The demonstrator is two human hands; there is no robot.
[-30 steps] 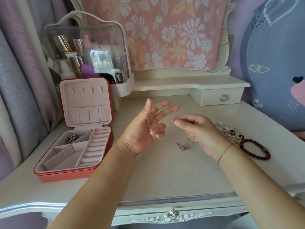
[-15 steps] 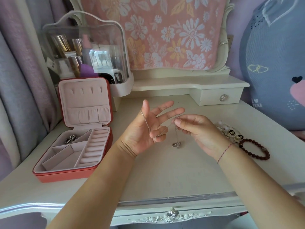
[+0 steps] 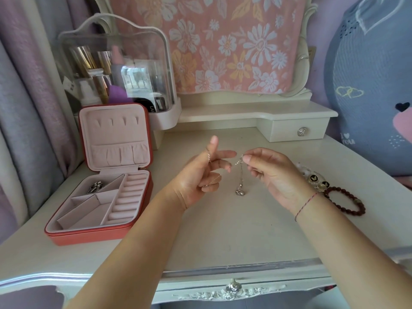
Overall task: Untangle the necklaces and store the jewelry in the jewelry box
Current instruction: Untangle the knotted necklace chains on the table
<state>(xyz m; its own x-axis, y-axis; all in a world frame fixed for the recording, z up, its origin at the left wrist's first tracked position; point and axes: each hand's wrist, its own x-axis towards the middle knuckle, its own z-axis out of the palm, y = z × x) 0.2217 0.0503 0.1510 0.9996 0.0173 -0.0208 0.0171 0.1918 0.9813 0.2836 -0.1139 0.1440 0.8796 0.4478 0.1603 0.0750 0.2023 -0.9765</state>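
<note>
**Untangling step: a necklace (image 3: pixel 241 175) held taut between two hands above the table (image 3: pixel 223 230), centre of frame.**
The left hand (image 3: pixel 198 177) carries it looped over the raised thumb, lower fingers curled on it. The right hand (image 3: pixel 274 175) pinches it, with the pendant (image 3: pixel 240 192) dangling below. The next move likely calls for gently easing the strands apart, then a carry to the open jewelry box (image 3: pixel 89 235), lower left.

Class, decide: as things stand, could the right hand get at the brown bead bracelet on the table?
Probably yes: the bead bracelet lies uncovered on the table near the right hand, beside its wrist; but that hand pinches the necklace.
</note>
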